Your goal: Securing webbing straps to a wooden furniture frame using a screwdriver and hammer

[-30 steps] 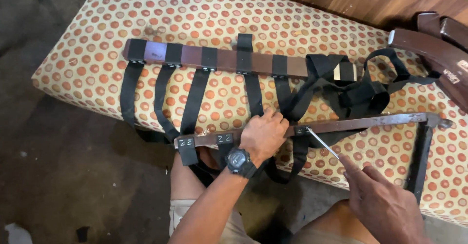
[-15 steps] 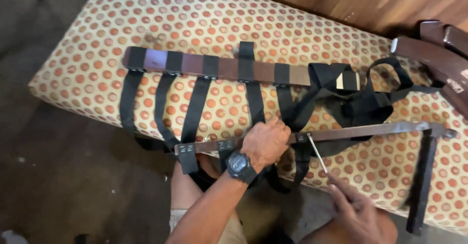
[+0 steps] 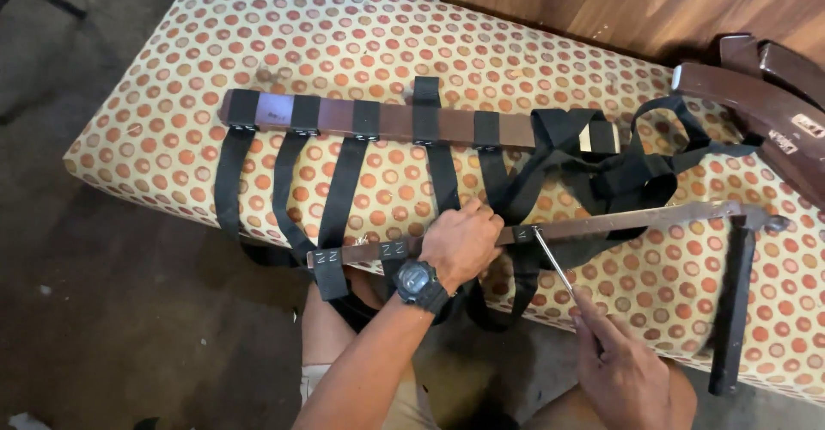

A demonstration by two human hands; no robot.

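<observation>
Head camera looks down on a long cushion (image 3: pixel 258 78) covered in orange and red dots, lying on a dark floor (image 3: pixel 112 310) with a wooden panel (image 3: pixel 619 5) along its far side. Across the cushion lies a dark wooden rail (image 3: pixel 395 123), its long axis running left to right, with black webbing straps (image 3: pixel 342 191) stapled over it and hanging toward the person. A second, nearer rail (image 3: pixel 627 222) runs almost parallel along the cushion's near edge, rising slightly to the right, where a dark upright piece (image 3: pixel 732 310) drops from its end. More dark wooden parts (image 3: pixel 756 95) sit at the upper right corner. The left hand (image 3: pixel 461 243), with a black wristwatch (image 3: pixel 416 281) on its wrist, is closed down on the near rail about at its middle, fingers curled over the top. The right hand (image 3: pixel 623 374) is lower and to the right, off the cushion's edge, closed around a thin metal tool (image 3: pixel 554 265). That tool slants up and to the left, its tip touching the near rail just beside the left hand's knuckles, where a strap (image 3: pixel 522 275) wraps the wood. So the rail lies crosswise ahead of both hands, the left on it, the right reaching it only through the tool.
</observation>
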